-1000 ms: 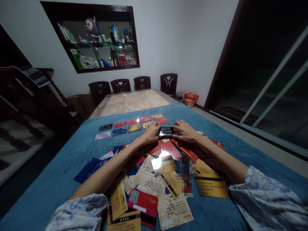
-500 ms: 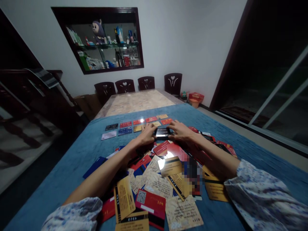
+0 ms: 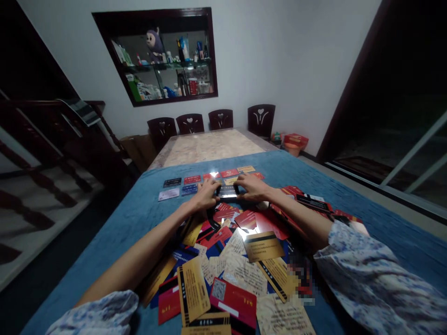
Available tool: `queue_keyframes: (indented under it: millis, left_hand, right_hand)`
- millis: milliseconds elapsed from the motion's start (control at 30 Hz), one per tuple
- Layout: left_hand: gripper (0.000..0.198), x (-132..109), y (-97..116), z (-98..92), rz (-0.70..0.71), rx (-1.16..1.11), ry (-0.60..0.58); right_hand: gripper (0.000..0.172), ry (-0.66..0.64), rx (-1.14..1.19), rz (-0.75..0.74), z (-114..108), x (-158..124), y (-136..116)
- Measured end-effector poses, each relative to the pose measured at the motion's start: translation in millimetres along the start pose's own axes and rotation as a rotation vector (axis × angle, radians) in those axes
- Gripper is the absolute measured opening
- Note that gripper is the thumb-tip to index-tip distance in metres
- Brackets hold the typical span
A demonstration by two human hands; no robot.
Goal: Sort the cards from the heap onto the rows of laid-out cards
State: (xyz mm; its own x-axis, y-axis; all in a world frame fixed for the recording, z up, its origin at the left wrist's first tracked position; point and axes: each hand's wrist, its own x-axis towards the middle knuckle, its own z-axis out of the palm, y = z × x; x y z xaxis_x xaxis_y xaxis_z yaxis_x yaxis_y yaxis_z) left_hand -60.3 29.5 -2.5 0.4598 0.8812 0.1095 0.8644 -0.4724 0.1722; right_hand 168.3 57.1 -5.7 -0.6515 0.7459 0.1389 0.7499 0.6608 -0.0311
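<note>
Between my left hand [image 3: 208, 192] and my right hand [image 3: 254, 187] is a black card [image 3: 228, 191] with pale lettering. The fingertips of both hands grip its left and right ends, just above the blue cloth. Rows of laid-out cards lie beyond and to the left, among them a white card [image 3: 168, 194], a blue card [image 3: 189, 190] and a black-and-grey card [image 3: 172, 182]. My left hand partly covers the second row. Under my forearms spreads a loose, overlapping heap of cards, including a gold card [image 3: 264, 246] and a red card with a square code [image 3: 233, 302].
A blue cloth [image 3: 115, 218] covers the near table, and bare stone tabletop [image 3: 206, 145] shows beyond. More red and black cards [image 3: 314, 203] lie right of my right forearm. Several dark chairs [image 3: 261, 120] stand at the far end, below a wall cabinet [image 3: 167, 65].
Both hands have shifted left with the black card, relative to the card rows. My left hand now covers more of the second row. The camera view has turned slightly left.
</note>
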Motion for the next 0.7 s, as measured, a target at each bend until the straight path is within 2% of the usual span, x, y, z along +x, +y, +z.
queue_keyframes:
  millis: [233,433,700]
  left_hand:
    - [0.049,-11.2,-23.7,-8.5,-0.054,0.039,0.002]
    - [0.053,-18.8,-41.5,-13.9,-0.105,0.064,-0.002]
    - [0.047,-27.4,-64.9,-21.1,-0.159,0.119,-0.015]
  right_hand:
    - [0.047,-0.024,-0.013,-0.02,-3.4,26.2,-21.5]
    - [0.046,-0.041,-0.04,-0.067,-3.3,49.9,-32.8]
    - [0.046,-0.061,-0.034,-0.085,-3.4,79.6,-48.5]
